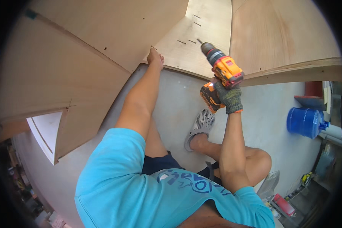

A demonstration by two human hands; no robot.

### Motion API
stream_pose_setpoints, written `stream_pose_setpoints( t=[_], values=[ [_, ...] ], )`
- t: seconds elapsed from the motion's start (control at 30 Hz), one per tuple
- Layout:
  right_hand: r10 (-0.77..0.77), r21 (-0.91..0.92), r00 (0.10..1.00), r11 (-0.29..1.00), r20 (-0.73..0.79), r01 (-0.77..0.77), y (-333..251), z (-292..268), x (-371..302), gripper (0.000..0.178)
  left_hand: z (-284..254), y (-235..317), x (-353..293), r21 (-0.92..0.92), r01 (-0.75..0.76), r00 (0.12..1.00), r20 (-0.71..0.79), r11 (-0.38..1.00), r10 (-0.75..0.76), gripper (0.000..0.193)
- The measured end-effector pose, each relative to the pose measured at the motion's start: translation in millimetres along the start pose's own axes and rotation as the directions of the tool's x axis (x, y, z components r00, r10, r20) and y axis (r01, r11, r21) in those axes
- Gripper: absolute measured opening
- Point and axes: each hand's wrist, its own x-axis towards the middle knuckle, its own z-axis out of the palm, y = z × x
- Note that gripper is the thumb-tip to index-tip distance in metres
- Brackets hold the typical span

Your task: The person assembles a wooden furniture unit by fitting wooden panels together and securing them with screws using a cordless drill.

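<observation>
My gloved right hand (228,97) grips a yellow-and-black cordless drill (228,71) by its handle. The bit points up and away, toward the plywood, touching nothing. My bare left hand (155,57) is closed in a pinch at the edge of a large upright plywood panel (114,26). A small screw (153,47) shows at its fingertips, mostly hidden by them. Several loose screws (182,42) lie on the pale plywood board (209,34) between the panels, just left of the drill bit.
Another plywood panel (285,34) stands at the right. A lower left panel (57,76) has a cut-out near the floor. On the grey floor (171,98) rests my foot in a grey clog (201,127). A blue water jug (306,122) lies at the right, with clutter nearer me.
</observation>
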Motion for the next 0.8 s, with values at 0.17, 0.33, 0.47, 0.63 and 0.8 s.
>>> stream_pose_setpoints(
  t=[0.17,0.33,0.47,0.63,0.8],
  values=[
    [0.271,0.705,0.924,0.598,0.270,-0.381,2.1,98.1,30.3,0.025,-24.6,-14.9,-0.1,-0.224,0.201,0.846,0.530,0.954,-0.053,0.063],
    [0.321,0.802,0.766,0.033,0.557,-0.597,15.6,175.1,49.3,0.015,-13.0,-23.8,-32.8,-0.063,0.186,0.693,0.716,0.980,-0.085,0.050],
    [0.260,0.781,0.742,-0.102,0.618,-0.616,11.3,206.2,53.8,0.011,-26.9,-25.0,-2.9,0.065,0.007,0.694,0.718,0.998,-0.052,0.044],
    [0.266,0.767,0.726,-0.095,0.634,-0.635,24.0,216.2,59.0,0.012,-27.9,-26.3,5.4,0.076,0.014,0.716,0.696,0.997,-0.063,0.044],
    [0.250,0.761,0.727,-0.076,0.640,-0.644,29.3,221.1,61.3,0.013,-23.7,-28.5,1.0,0.033,0.036,0.733,0.679,0.999,-0.049,0.032]
  ],
)
